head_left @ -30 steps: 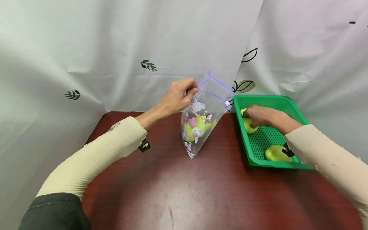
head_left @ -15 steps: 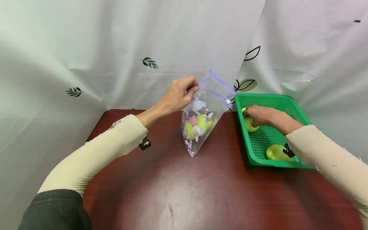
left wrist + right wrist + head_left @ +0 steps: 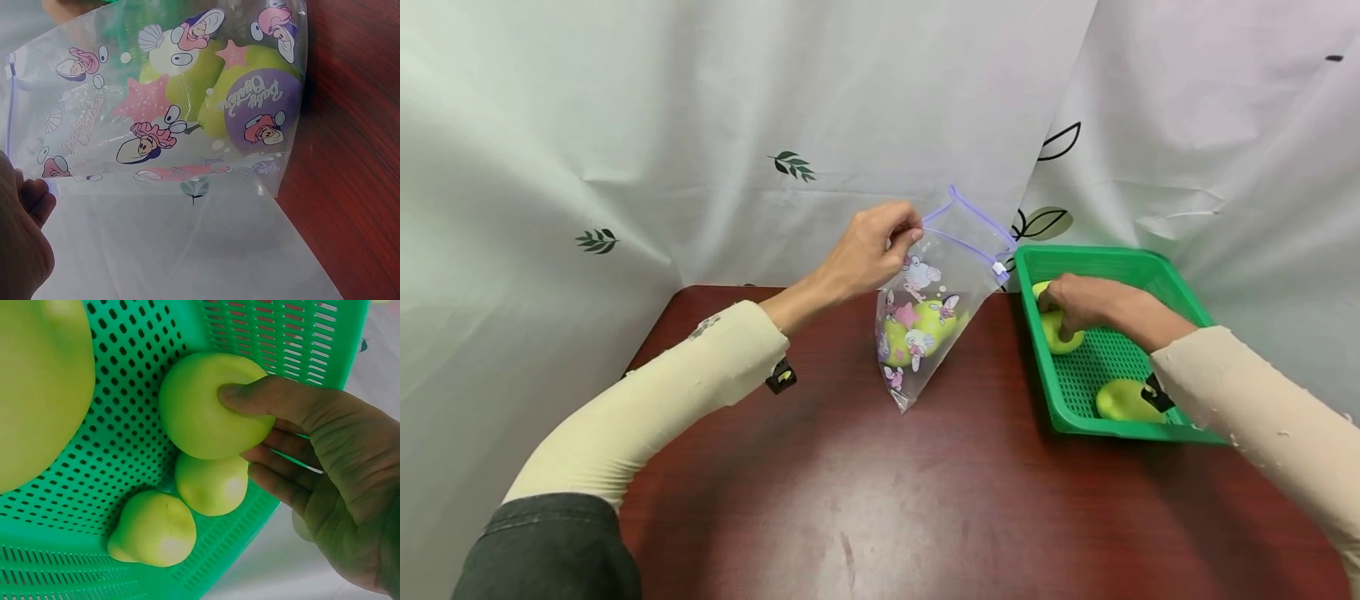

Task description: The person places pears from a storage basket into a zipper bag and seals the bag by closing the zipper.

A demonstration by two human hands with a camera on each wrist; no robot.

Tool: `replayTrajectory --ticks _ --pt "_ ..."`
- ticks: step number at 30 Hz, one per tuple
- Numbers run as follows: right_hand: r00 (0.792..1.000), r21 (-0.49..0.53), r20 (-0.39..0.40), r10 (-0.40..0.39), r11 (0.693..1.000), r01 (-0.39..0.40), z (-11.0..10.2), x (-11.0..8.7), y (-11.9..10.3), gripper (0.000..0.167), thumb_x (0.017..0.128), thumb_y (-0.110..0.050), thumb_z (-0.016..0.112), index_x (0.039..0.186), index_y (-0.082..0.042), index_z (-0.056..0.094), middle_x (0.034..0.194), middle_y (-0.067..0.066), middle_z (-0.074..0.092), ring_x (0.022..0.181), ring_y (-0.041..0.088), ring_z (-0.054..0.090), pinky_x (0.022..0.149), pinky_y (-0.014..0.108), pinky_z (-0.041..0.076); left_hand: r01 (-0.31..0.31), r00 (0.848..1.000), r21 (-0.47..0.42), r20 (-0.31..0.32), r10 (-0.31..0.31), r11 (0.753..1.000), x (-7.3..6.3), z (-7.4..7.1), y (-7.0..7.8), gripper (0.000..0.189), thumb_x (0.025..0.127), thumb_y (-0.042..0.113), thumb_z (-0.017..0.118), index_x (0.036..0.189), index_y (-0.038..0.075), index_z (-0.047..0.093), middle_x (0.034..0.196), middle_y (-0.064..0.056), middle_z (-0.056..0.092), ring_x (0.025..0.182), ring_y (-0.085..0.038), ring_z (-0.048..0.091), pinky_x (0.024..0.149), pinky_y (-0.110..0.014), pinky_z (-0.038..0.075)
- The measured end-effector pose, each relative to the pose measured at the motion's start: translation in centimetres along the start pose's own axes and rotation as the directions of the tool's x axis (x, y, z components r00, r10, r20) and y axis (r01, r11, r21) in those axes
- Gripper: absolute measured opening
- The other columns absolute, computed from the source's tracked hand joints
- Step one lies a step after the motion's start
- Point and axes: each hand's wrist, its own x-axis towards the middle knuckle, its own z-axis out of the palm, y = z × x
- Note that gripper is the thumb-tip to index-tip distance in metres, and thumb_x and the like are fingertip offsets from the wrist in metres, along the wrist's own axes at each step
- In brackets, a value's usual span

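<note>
My left hand point(image 3: 876, 246) pinches the rim of a clear plastic slider bag point(image 3: 970, 279), which hangs with its purple-edged mouth spread apart. Cartoon shells and pink stars are printed on it. Inside, yellow-green pears point(image 3: 250, 87) rest low in the bag, partly behind the print; one stem shows. Over in the green basket point(image 3: 1037, 367), my right hand point(image 3: 1086, 302) grips a pear point(image 3: 209, 415), its thumb pressed into the dimpled end and its other fingers mostly hidden behind the fruit. Two smaller-looking pears point(image 3: 156, 530) lie just beyond the held one in the right wrist view.
Another pear point(image 3: 1123, 401) lies near the basket's front wall, partly behind the right wrist strap. The basket stands at the right on a dark red table point(image 3: 820, 467). A white curtain point(image 3: 715, 150) with leaf prints hangs close behind the table.
My right hand has shifted slightly on the pear, and more of its thumb shows. The left hand keeps its pinch on the bag, and the whole view has drifted a little.
</note>
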Motion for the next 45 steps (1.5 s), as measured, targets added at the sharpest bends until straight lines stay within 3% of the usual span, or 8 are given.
replayTrajectory --ticks 7,12,16,22,33,39,45 --pt "1.0 0.02 0.002 -0.002 1.0 0.002 -0.6 -0.8 0.0 0.027 0.068 0.001 0.087 0.087 -0.009 0.069 0.08 -0.002 0.056 0.073 0.015 0.047 0.066 0.032 0.041 -0.001 1.0 -0.007 -0.003 0.001 1.0 0.0 -0.1 0.3 0.013 0.11 -0.001 0.064 0.098 -0.001 0.068 0.089 -0.011 0.065 0.08 -0.021 0.06 0.075 -0.028 0.049" --pt "0.999 0.019 -0.027 0.03 0.999 -0.03 -1.8 -1.6 -0.3 0.03 0.071 -0.003 0.091 0.097 -0.005 0.076 0.092 0.004 0.071 0.082 0.02 0.059 0.072 0.038 0.053 -0.007 1.0 -0.006 -0.002 0.007 1.0 -0.2 -0.1 0.4 0.013 0.11 0.0 0.064 0.098 -0.001 0.068 0.09 -0.012 0.066 0.08 -0.021 0.06 0.075 -0.029 0.05" --pt "0.996 0.016 -0.077 0.037 0.999 -0.036 -2.9 -2.2 -0.6 0.04 0.072 -0.006 0.095 0.108 0.002 0.08 0.104 0.012 0.081 0.097 0.03 0.074 0.088 0.052 0.064 -0.012 1.0 -0.003 -0.005 0.012 1.0 -0.3 -0.1 0.4 0.013 0.11 0.0 0.064 0.098 0.0 0.068 0.091 -0.012 0.066 0.08 -0.021 0.061 0.075 -0.03 0.049" --pt "0.989 0.026 -0.147 0.021 1.0 -0.018 -4.9 -3.2 -1.0 0.049 0.072 -0.009 0.098 0.115 0.006 0.081 0.111 0.019 0.084 0.106 0.039 0.079 0.096 0.059 0.065 -0.003 1.0 -0.001 -0.003 0.003 1.0 -0.5 -0.1 0.3 0.012 0.11 0.0 0.064 0.099 -0.001 0.069 0.091 -0.012 0.066 0.08 -0.021 0.062 0.075 -0.03 0.05" --pt "0.963 -0.012 -0.256 0.082 0.996 -0.088 -9.4 -5.3 -1.8 0.054 0.079 -0.018 0.098 0.124 0.004 0.079 0.119 0.022 0.08 0.11 0.04 0.076 0.098 0.063 0.061 -0.002 1.0 -0.002 -0.002 0.002 1.0 -0.5 -0.3 0.3 0.011 0.11 0.0 0.065 0.1 -0.002 0.069 0.089 -0.011 0.065 0.079 -0.021 0.061 0.074 -0.029 0.05" --pt "0.939 -0.059 -0.338 0.059 0.995 -0.084 -10.4 -5.8 -2.4 0.057 0.079 -0.02 0.099 0.128 0.002 0.079 0.118 0.023 0.08 0.108 0.04 0.076 0.093 0.06 0.062 -0.001 1.0 0.001 -0.005 0.001 1.0 -0.6 -0.3 0.1 0.011 0.11 0.0 0.065 0.1 -0.002 0.069 0.089 -0.011 0.064 0.078 -0.021 0.059 0.073 -0.029 0.048" --pt "0.89 -0.08 -0.456 0.009 0.995 -0.051 -10.6 -5.6 -3.6 0.058 0.083 -0.019 0.098 0.134 -0.001 0.077 0.128 0.025 0.078 0.109 0.043 0.077 0.088 0.06 0.061 0.001 1.0 0.009 -0.007 -0.001 1.0 -0.7 -0.4 0.1 0.011 0.11 0.001 0.065 0.101 -0.001 0.069 0.089 -0.011 0.064 0.079 -0.021 0.059 0.073 -0.029 0.048"
